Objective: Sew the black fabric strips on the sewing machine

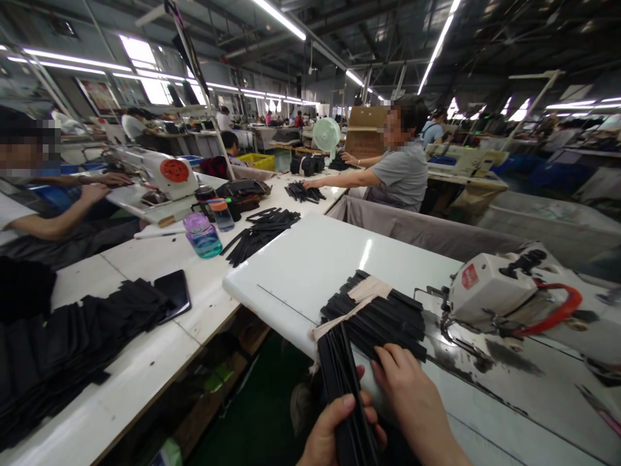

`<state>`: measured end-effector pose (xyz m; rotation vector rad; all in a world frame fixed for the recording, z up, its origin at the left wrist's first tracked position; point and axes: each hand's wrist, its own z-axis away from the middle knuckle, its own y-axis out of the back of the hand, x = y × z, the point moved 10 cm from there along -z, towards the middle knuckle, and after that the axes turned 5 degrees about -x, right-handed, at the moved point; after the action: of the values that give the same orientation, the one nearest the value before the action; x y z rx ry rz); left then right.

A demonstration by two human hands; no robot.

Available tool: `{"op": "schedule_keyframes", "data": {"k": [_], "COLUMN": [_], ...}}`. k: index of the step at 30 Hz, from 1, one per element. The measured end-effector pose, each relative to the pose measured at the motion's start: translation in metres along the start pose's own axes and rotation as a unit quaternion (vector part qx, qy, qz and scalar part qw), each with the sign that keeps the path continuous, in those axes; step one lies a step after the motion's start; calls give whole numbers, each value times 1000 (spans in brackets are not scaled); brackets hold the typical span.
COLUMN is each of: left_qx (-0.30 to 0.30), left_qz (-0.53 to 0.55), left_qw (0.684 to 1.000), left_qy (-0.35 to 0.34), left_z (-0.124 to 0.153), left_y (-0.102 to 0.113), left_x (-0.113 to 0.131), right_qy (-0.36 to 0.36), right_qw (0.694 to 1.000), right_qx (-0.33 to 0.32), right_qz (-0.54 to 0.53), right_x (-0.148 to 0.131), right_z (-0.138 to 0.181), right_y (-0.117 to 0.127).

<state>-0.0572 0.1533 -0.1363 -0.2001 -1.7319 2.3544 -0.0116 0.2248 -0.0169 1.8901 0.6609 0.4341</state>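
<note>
My left hand (334,430) grips a stack of narrow black strips (339,382) at the near edge of the white sewing table (310,259), thumb on top. My right hand (405,391) lies against the same stack from the right, fingers curled onto the strips. Just beyond lies a larger bundle of black strips (383,310) tied with a beige cloth band (361,294). A white sewing machine (495,291) with a red part stands to the right of the bundle.
A long white bench (145,369) on the left carries piles of black pieces (72,343), a phone (173,291), water bottles (202,234) and another sewing machine (162,175). Other people sit working at the left and at the back. A grey cloth bin (427,230) lies beyond my table.
</note>
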Motion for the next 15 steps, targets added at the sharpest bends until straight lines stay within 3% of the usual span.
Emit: {"op": "schedule_keyframes", "data": {"k": [3, 6, 11, 15], "left_qx": [10, 24, 68, 85], "left_qz": [-7, -25, -45, -94], "left_qw": [1000, 999, 996, 992], "left_qy": [-22, -26, 35, -4], "left_z": [-1, -3, 4, 12], "left_y": [6, 12, 15, 9], "left_x": [1, 1, -10, -3], "right_qy": [18, 28, 28, 54], "right_qw": [1000, 999, 993, 987], "right_qx": [-16, -10, 13, 17], "right_qz": [-5, -12, -117, -153], "right_x": [-1, -2, -8, -24], "right_z": [-5, -3, 23, 47], "right_y": [-3, 11, 35, 33]}}
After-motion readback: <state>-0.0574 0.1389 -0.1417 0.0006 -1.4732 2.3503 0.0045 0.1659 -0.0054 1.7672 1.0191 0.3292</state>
